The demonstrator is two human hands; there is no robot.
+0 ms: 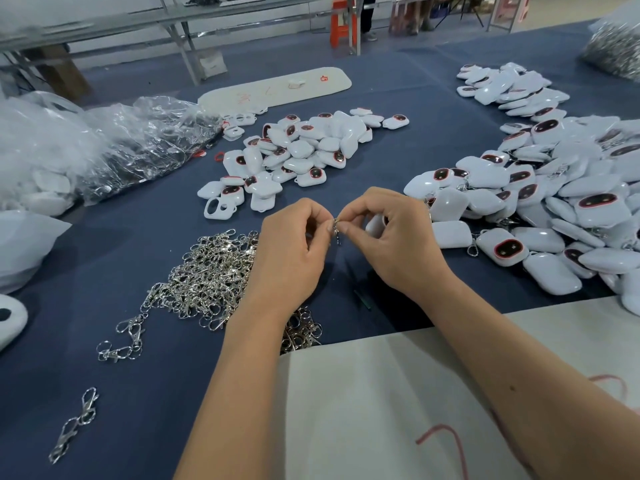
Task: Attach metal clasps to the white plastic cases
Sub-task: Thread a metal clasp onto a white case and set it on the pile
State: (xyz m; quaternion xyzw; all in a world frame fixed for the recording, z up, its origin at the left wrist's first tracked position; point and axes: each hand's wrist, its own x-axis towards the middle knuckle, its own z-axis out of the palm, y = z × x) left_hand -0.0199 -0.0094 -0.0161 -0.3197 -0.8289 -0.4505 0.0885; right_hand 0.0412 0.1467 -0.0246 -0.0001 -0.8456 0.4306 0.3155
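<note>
Metal clasp (336, 230) pinched between left hand (294, 244) and right hand (391, 237), above bare tabletop (145, 237); white case (375, 225) cupped in right hand. Clasp heap (207, 275) left of clasp, case pile (540, 209) right.

- Dark navy blue cloth table cover (145, 393), plain, no pattern
- Shiny silver metal swivel clasps in a heap (211, 275), bright chrome with dark gaps between them
- Glossy white plastic cases in the middle pile (298, 150), many with a dark oval window ringed in red-orange
- Glossy white plastic cases in the right pile (540, 202), same dark ovals with red rims
- Off-white flat board (277, 86) with faint red scribbles
- Cream cloth sheet (381, 410) marked with red lines
- Clear crinkled plastic bag (138, 140), grey-silver glints
- Bright orange stool (341, 24)
</note>
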